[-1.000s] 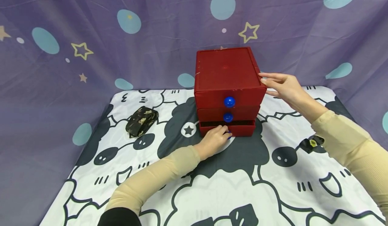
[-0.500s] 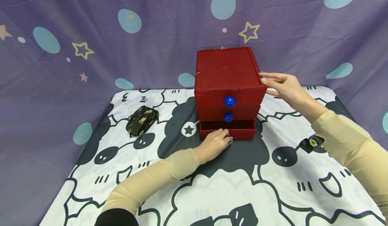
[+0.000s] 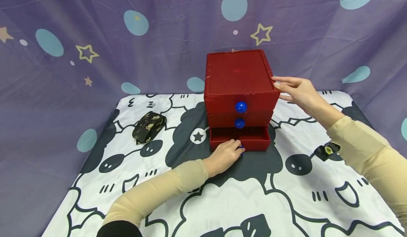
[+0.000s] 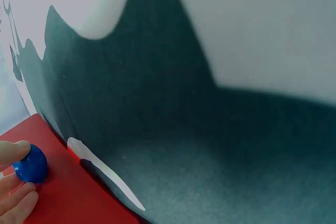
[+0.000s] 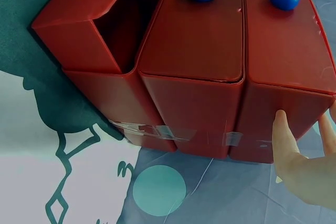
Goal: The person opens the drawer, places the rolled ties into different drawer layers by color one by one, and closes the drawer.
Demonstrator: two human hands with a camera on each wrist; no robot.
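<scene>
A red cabinet (image 3: 238, 72) of three stacked drawers stands on the patterned cloth, each drawer with a round blue knob. Its bottom drawer (image 3: 257, 145) is pulled out partway, and the part of its inside that shows holds nothing. My left hand (image 3: 223, 158) pinches that drawer's blue knob (image 4: 32, 165) between thumb and fingers, seen at the lower left of the left wrist view. At the cabinet's upper right side, my right hand (image 3: 300, 93) touches the edge with fairly straight fingers. The right wrist view shows the upper two drawers pushed in.
A dark floral pouch (image 3: 148, 126) lies left of the cabinet. Near the right forearm is a small black object (image 3: 326, 150) with a yellow middle. Clear tape (image 5: 173, 134) runs along the cabinet's side. A purple curtain (image 3: 178, 35) hangs behind the table.
The bottom drawer has slid further out toward me, with my left hand moving along on its knob. My right hand stays at the cabinet's side.
</scene>
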